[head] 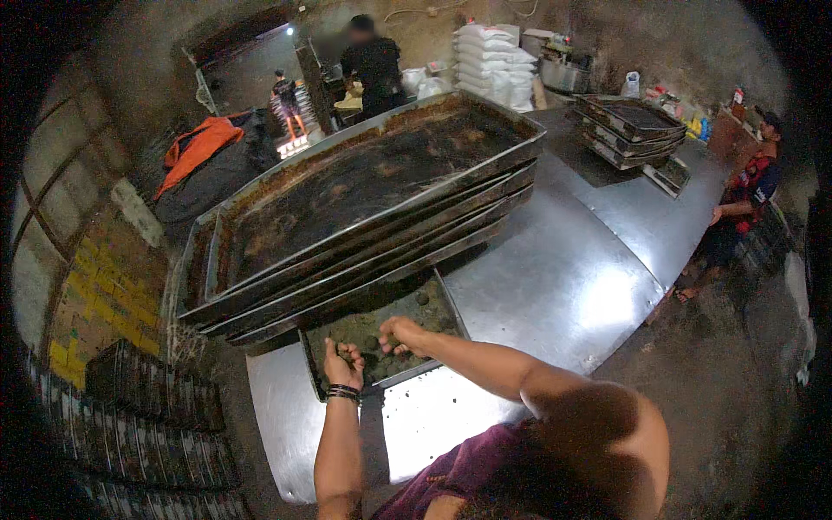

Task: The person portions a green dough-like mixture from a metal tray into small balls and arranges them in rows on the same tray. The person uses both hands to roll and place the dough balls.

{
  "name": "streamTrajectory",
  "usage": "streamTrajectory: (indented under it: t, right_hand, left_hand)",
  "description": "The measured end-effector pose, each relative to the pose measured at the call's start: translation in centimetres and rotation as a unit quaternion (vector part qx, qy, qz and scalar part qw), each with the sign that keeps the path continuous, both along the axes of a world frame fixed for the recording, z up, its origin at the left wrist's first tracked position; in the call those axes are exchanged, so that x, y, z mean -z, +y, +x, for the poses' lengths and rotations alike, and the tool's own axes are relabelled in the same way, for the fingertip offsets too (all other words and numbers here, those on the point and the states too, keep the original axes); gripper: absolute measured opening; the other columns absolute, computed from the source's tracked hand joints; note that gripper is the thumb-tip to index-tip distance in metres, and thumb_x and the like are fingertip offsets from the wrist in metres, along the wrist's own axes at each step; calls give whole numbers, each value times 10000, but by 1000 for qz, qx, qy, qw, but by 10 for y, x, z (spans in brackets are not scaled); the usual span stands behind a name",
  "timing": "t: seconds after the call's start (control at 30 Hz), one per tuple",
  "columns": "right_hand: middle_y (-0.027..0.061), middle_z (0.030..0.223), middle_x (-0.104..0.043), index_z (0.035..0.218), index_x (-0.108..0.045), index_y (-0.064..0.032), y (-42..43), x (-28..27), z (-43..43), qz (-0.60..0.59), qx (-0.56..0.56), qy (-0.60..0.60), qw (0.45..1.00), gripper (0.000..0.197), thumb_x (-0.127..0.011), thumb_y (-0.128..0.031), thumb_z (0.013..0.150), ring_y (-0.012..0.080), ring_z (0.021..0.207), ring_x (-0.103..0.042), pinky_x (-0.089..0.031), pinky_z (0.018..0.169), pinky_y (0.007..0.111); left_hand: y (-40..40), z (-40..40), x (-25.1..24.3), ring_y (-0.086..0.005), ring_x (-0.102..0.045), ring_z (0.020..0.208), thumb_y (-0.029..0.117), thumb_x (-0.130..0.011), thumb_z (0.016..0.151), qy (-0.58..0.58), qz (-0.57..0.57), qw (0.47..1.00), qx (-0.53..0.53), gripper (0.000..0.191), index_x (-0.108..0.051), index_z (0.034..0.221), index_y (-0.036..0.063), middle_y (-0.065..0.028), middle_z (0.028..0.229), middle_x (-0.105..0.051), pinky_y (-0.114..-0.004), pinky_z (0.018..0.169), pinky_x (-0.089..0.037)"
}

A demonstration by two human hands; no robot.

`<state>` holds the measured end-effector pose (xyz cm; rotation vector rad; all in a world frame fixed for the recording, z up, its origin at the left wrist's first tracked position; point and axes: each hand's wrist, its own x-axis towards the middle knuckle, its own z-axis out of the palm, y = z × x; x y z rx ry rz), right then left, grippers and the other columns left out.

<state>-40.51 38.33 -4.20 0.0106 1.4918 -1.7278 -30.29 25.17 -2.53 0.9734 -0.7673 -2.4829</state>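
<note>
My left hand (344,365), with dark bands at the wrist, is over the left side of a shallow metal tray (416,372). Its thumb points up and its fingers are curled; I cannot tell whether anything is in them. Close by on the right, my right hand (404,334) is palm down with bent fingers, and what lies under it is hidden. A greenish-brown mass (390,370) covers the tray's bottom. Small round dark lumps, such as one lump (422,298) near the far side, sit in it. The tray's far part is in shadow below larger pans.
Large rusty baking pans (364,188) are stacked just beyond the tray. The shiny metal table (520,286) extends right to smaller stacked pans (627,133). White sacks (491,62) are piled at the back. One person (747,188) is at the right; two others stand farther off.
</note>
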Motion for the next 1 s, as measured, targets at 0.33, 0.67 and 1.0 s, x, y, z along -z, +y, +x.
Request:
streamTrajectory:
  t: [0.33, 0.67, 1.0]
  right_hand:
    - [77, 816, -585, 830, -558, -3, 8, -28, 18, 125, 91, 136, 979, 468, -542, -470, 821, 118, 544, -476, -332, 431, 267]
    - [50, 678, -571, 762, -575, -56, 36, -28, 18, -36, 95, 175, 979, 351, -571, -402, 821, 122, 525, -507, -370, 429, 258]
    - [28, 700, -568, 830, -547, -55, 132, -55, -13, -142, -11, 78, 987, 300, -526, -353, 855, 80, 510, -451, -311, 408, 231]
  left_hand:
    - [-19, -8, -3, -90, -412, 493, 388, -489, 887, 89, 36, 989, 116, 313, -448, 743, 113, -28, 689, -499, -206, 392, -327]
    - [19, -16, -20, -86, -298, 384, 559, -482, 824, 27, -18, 991, 133, 480, -334, 613, 154, 5, 541, -367, -216, 321, -226]
    - [99, -18, -33, -67, -507, 605, 241, -548, 874, 166, -75, 972, 151, 191, -546, 941, 63, -40, 938, -586, -176, 465, -432]
